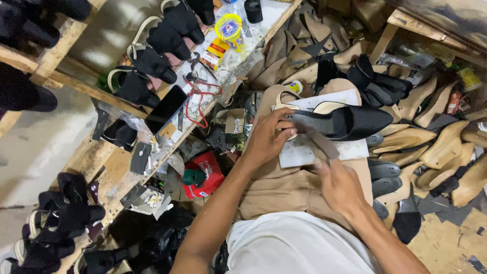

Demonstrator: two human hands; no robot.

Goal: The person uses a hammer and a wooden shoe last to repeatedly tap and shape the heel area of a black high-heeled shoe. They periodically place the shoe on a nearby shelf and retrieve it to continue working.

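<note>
So the black shoe [350, 121] is lying on its side on a pale board [324, 149] across the person's lap, long axis running roughly left to right in view, pointed toe out to the right and the open heel end toward the left hand [269, 139]. That hand is curled around the heel end, fingers closed over the back edge, pinning it to the board. A dark strap [320, 142] runs diagonally from the shoe's underside down toward the right hand [341, 186], which sits just below the board, nearer the body. Its fingers are a bit blurred, so I can't tell for sure if it's pinching the strap's end, though it looks like it. Left hand's clearly the closer one to the shoe. Wooden lasts [446, 147] piled right, cluttered bench [116, 167] left.
</note>
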